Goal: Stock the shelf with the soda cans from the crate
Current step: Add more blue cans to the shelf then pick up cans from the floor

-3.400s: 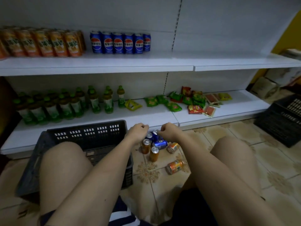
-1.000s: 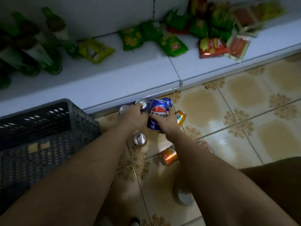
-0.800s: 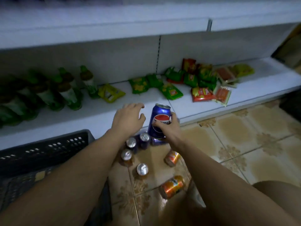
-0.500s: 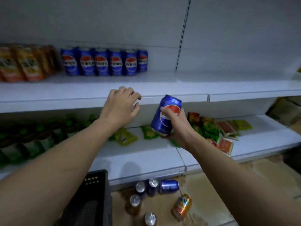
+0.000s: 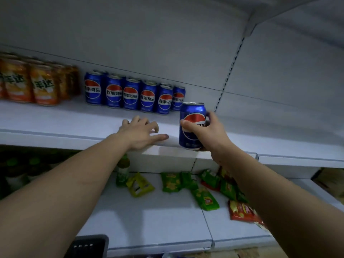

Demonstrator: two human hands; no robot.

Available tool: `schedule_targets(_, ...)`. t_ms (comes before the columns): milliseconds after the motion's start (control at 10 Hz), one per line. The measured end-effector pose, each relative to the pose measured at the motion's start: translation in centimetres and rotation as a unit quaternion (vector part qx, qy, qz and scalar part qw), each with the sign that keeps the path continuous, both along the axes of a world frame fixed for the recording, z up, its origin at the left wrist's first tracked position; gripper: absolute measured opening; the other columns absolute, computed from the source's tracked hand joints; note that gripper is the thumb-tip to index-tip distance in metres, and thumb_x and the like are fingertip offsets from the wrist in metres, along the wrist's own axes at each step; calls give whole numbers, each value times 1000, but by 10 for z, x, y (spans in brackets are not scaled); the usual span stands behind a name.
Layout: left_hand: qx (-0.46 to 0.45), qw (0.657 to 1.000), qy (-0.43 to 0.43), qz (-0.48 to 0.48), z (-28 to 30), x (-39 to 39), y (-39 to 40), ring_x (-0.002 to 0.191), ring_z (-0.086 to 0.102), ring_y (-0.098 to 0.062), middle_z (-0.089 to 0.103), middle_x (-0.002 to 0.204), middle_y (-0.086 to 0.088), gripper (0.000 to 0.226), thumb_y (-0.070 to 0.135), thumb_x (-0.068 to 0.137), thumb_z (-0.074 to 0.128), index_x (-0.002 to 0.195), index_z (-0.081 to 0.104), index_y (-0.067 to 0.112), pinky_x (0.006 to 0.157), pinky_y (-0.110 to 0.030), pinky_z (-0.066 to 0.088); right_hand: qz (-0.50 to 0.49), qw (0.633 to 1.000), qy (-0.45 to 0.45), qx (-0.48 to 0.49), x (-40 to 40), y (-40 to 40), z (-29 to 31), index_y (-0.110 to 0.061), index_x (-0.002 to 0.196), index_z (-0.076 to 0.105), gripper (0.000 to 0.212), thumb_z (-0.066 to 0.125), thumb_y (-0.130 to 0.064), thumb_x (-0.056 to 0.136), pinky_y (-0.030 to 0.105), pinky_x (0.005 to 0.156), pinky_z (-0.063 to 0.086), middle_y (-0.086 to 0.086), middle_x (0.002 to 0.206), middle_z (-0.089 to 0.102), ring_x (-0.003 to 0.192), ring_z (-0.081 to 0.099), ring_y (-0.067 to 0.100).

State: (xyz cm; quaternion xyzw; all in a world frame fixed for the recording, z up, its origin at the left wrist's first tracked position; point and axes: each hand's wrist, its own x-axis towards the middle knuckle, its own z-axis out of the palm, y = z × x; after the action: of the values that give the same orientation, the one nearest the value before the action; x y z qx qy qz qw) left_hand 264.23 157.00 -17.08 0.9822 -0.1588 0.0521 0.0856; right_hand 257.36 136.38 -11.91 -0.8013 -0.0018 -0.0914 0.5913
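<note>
The right hand (image 5: 210,133) is curled round a blue cola can (image 5: 191,125), thumb across the front of the label and the other fingers (image 5: 209,116) wrapped behind, holding it upright at the front edge of the upper shelf (image 5: 55,125). The can's base sits level with the shelf lip, though whether it touches the board or hangs just above it is hard to tell from this angle. The left hand (image 5: 139,134) lies palm down on the same shelf edge, its fingers spread and relaxed, thumb stretched toward the can but apart from it, gripping nothing. Behind both hands, toward the white back panel, stands a row of blue cola cans (image 5: 134,94), and the held can is just in front of the right end of that row. Left of the row is a group of orange soda cans (image 5: 29,84). The lower shelf (image 5: 149,220) carries green bottles (image 5: 122,170) on the left and scattered green, yellow and red snack packets (image 5: 204,200) toward the right. A corner of the dark plastic crate (image 5: 87,245) shows at the bottom edge, below the left forearm. The light is dim and the shelving is white throughout.
</note>
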Motion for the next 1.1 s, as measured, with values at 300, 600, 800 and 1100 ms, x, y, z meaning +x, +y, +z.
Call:
schedule_targets(300, 47, 998, 39, 8, -10, 15, -2, 149, 11, -19, 13, 163, 8, 70, 78, 88, 12, 151, 15, 49, 116, -56, 10, -99, 992, -63, 42, 129, 9, -26, -28, 130, 47, 77, 86, -46, 65, 37, 91, 53, -5, 118, 59, 111, 58, 18)
schedule_targets(600, 56, 997, 47, 10, -11, 13, -3, 150, 2, -15, 4, 164, 11, 69, 76, 89, 9, 152, 5, 48, 119, -54, 4, -109, 990, -79, 47, 206, 14, -50, -17, 134, 46, 66, 81, -30, 79, 32, 92, 51, 2, 128, 61, 105, 59, 14)
schedule_targets(800, 61, 997, 45, 11, -11, 12, -4, 150, 4, -15, 5, 164, 11, 69, 76, 89, 9, 152, 6, 48, 119, -54, 6, -134, 983, -60, -114, 220, 12, -58, -9, 136, 40, 64, 74, -9, 83, 31, 92, 43, 15, 141, 38, 117, 54, 32)
schedule_targets(1100, 62, 997, 39, 12, -11, 13, -4, 150, 5, -15, 7, 163, 10, 67, 74, 90, 10, 152, 7, 48, 119, -53, 6, -145, 982, -20, -121, 228, 8, -58, -4, 125, 39, 42, 58, -1, 88, 29, 80, 40, 17, 126, 56, 110, 57, 31)
